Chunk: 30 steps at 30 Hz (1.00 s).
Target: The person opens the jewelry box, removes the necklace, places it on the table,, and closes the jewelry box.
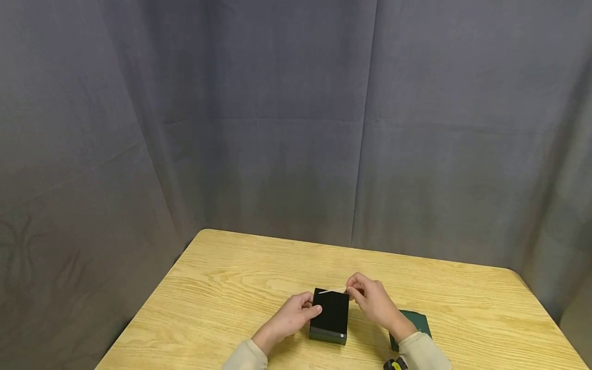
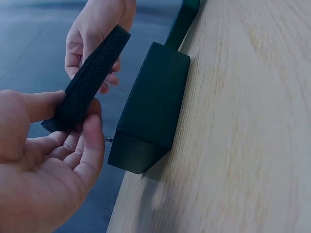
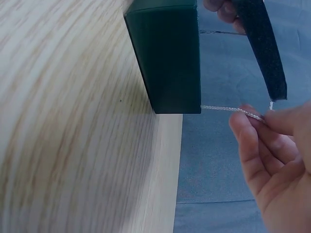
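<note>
My left hand [image 1: 291, 314] holds a black foam pad [image 2: 90, 80] by its edge, thumb on one face and fingers behind, tilted just above a dark green box [image 2: 150, 97]. In the head view the foam [image 1: 330, 311] covers most of the box's top. Between thumb and forefinger, my right hand [image 3: 277, 150] pinches a thin silver chain [image 3: 223, 108] at the foam's far right corner. The chain runs from the foam's end past the fingertips toward the box rim. The box's inside is hidden.
A second dark green piece, seemingly a lid [image 1: 416, 322], lies on the wooden table [image 1: 222, 298] beneath the right forearm. At the bottom edge of the head view shows a black and yellow object [image 1: 395, 365]. Grey curtains [image 1: 277, 128] hang behind the table.
</note>
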Each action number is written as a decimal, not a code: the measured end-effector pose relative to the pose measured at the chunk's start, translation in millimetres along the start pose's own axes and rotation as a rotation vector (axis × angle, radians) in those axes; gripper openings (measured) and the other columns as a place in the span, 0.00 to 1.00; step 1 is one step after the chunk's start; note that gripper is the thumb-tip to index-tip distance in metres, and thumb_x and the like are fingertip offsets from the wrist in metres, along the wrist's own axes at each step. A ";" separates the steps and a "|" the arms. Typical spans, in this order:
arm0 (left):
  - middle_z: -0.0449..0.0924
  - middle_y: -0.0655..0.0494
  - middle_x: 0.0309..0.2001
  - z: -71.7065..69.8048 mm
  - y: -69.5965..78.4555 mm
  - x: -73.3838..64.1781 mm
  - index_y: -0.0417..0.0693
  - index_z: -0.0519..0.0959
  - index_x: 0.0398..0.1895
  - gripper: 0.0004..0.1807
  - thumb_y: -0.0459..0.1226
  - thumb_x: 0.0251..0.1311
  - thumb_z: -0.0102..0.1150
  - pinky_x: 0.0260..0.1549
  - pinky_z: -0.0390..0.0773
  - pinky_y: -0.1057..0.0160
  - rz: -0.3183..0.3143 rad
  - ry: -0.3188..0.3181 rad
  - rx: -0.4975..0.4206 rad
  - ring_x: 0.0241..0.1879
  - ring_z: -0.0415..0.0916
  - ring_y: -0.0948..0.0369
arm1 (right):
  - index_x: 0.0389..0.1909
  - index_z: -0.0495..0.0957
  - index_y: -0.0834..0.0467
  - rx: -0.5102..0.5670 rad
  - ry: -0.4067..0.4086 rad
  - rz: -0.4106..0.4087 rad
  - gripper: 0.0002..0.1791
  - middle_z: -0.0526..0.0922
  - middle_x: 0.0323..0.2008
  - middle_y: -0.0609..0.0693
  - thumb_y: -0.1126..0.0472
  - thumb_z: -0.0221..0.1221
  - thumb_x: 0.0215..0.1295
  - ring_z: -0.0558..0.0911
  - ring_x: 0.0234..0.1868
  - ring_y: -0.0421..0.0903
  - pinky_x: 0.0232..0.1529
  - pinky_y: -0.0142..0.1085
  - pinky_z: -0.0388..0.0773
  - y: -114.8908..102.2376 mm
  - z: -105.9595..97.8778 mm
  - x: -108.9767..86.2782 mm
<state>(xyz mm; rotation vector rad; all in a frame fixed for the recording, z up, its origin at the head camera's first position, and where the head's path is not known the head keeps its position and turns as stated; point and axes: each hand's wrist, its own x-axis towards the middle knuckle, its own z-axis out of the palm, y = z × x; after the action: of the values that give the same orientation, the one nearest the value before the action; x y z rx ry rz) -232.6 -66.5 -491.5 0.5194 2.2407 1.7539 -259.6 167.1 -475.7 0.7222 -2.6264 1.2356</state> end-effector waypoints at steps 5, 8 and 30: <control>0.62 0.60 0.16 0.1 0.1 -0.1 0.44 0.65 0.26 0.12 0.36 0.66 0.54 0.16 0.58 0.69 0.011 -0.004 0.014 0.16 0.59 0.65 | 0.33 0.73 0.60 -0.008 0.026 0.035 0.04 0.83 0.30 0.44 0.66 0.54 0.69 0.83 0.31 0.50 0.32 0.32 0.77 -1.4 -1.5 -0.5; 0.61 0.60 0.16 0.1 0.0 -0.3 0.44 0.65 0.26 0.12 0.36 0.66 0.53 0.15 0.57 0.69 0.014 -0.011 0.016 0.15 0.58 0.66 | 0.34 0.74 0.60 -0.011 0.041 0.062 0.04 0.83 0.30 0.45 0.66 0.53 0.69 0.83 0.32 0.51 0.32 0.31 0.77 -3.4 -2.5 -0.6; 0.61 0.60 0.17 1.4 2.5 -2.2 0.45 0.65 0.26 0.12 0.36 0.65 0.55 0.16 0.58 0.70 0.009 -0.002 0.013 0.16 0.59 0.65 | 0.38 0.75 0.62 -0.034 0.185 0.093 0.03 0.83 0.28 0.47 0.71 0.54 0.67 0.83 0.31 0.48 0.30 0.31 0.78 -2.5 -21.4 6.9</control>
<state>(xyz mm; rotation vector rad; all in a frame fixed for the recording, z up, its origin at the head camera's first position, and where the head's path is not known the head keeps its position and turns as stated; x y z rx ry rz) -229.8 -65.7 -489.6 0.5347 2.2539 1.7437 -265.8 179.6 -457.9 0.4600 -2.5476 1.2145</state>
